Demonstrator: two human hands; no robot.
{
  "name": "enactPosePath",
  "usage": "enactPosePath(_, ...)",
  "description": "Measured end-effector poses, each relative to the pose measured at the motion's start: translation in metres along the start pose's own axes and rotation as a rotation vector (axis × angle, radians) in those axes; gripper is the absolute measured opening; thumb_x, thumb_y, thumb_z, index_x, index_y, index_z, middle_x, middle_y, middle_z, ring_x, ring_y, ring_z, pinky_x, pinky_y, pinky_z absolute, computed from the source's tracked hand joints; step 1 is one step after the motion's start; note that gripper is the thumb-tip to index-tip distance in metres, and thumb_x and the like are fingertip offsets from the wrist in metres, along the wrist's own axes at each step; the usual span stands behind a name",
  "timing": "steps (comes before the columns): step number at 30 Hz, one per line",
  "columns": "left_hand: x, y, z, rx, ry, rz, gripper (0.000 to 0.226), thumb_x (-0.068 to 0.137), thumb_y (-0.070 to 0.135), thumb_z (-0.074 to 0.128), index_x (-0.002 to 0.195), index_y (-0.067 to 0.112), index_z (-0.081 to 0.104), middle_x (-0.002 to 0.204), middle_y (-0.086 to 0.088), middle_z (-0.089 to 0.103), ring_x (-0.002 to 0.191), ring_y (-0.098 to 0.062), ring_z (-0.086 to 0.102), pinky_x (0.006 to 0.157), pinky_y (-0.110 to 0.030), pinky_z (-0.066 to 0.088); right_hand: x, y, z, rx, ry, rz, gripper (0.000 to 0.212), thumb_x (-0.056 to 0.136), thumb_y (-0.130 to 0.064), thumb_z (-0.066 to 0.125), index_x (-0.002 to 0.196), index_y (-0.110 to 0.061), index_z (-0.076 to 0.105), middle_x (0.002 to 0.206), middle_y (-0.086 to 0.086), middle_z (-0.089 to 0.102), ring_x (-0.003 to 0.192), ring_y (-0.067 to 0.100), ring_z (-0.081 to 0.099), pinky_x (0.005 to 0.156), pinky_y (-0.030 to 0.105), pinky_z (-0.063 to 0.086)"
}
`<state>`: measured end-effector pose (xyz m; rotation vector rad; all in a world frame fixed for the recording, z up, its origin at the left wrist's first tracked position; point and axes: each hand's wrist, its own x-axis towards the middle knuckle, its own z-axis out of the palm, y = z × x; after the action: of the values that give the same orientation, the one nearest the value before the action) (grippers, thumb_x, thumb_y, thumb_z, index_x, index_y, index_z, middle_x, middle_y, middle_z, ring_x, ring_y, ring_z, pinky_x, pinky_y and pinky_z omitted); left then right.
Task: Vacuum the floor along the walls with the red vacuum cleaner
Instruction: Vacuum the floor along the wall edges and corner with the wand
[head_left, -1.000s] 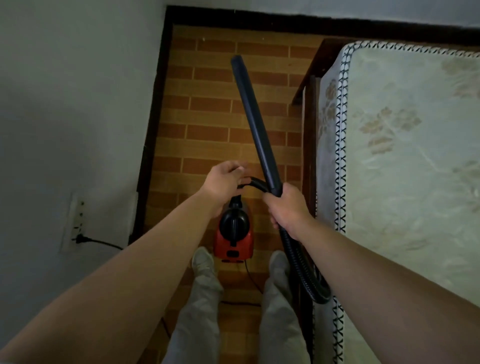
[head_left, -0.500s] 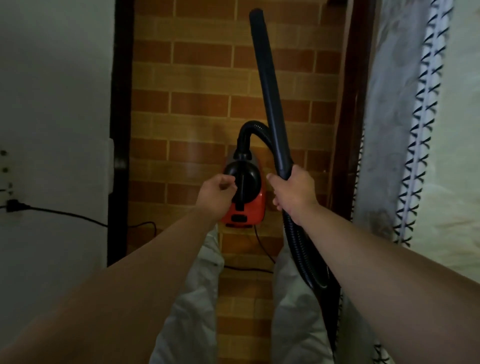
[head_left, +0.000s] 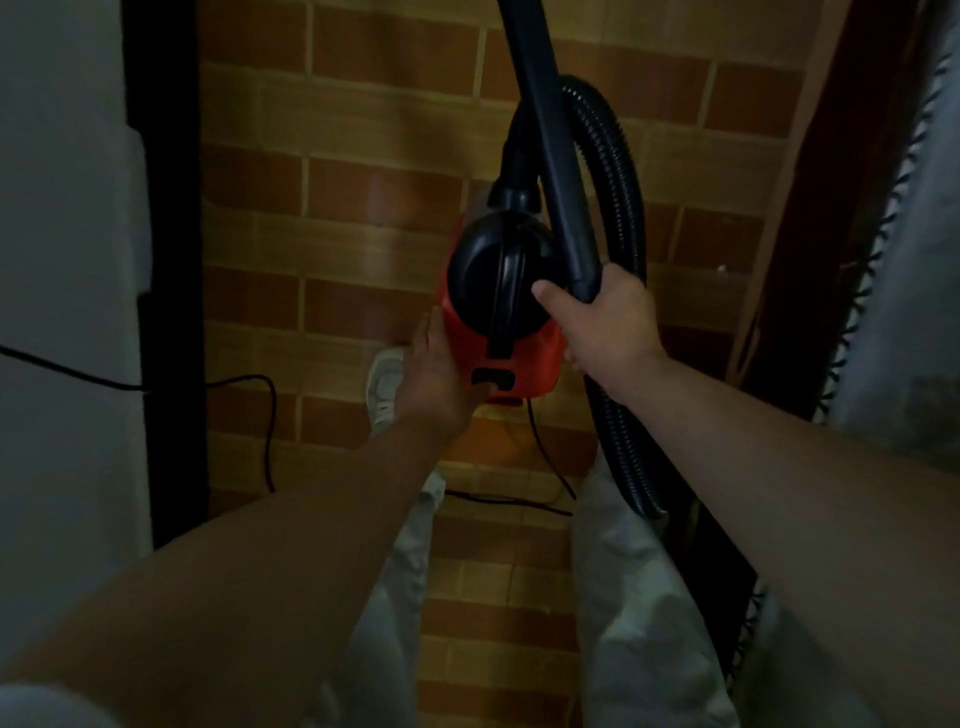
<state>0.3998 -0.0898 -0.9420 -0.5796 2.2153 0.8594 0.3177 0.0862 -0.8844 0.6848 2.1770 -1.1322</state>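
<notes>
The red vacuum cleaner, with a black domed top, sits low over the brick-pattern floor in front of my legs. My left hand lies flat against its rear left corner, fingers stretched toward the dark slot on the back panel. My right hand is closed around the lower end of the black wand, which runs up out of the top of the frame. The ribbed black hose loops from the vacuum's front, round behind the wand and down past my right wrist.
A pale wall with a black skirting runs along the left. The black power cord trails from the wall across the floor behind the vacuum. A wooden bed frame and patterned bedcover close off the right. My left shoe stands beside the vacuum.
My view has dropped closer to the vacuum. My left hand left the top handle and moved down to the rear left corner. My right hand kept its hold on the wand.
</notes>
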Motion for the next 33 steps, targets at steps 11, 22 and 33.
enactPosePath(11,0.013,-0.018,0.025,-0.065,0.065,0.047,0.131,0.071,0.035,0.091,0.161,0.015,-0.002,0.169,-0.008,0.004,0.153,-0.026,0.015,0.110,-0.040,0.034,0.019,0.000,0.041,0.049,-0.011,-0.012,0.034,0.079,-0.045,0.082,0.089,-0.026,0.055,0.087,0.006,0.069,0.066,0.022,0.068,0.048,0.030,0.053)
enactPosePath(22,0.007,-0.023,0.027,0.004,0.115,0.042,0.127,0.069,0.030,0.093,0.160,0.014,0.006,0.165,-0.009,0.014,0.147,-0.028,0.029,0.106,-0.043,0.042,0.013,0.003,0.046,0.145,-0.087,0.054,0.037,0.085,-0.034,0.080,0.110,-0.015,0.062,0.092,0.012,0.069,0.053,0.018,0.062,0.039,0.021,0.045)
enactPosePath(33,0.002,-0.030,0.030,0.029,0.109,0.075,0.128,0.072,0.027,0.090,0.161,0.018,-0.002,0.169,-0.004,0.004,0.150,-0.029,0.025,0.101,-0.045,0.046,0.013,0.018,0.056,0.106,-0.052,0.005,0.031,0.079,-0.041,0.082,0.093,-0.024,0.062,0.086,0.008,0.071,0.065,0.024,0.067,0.053,0.031,0.053)
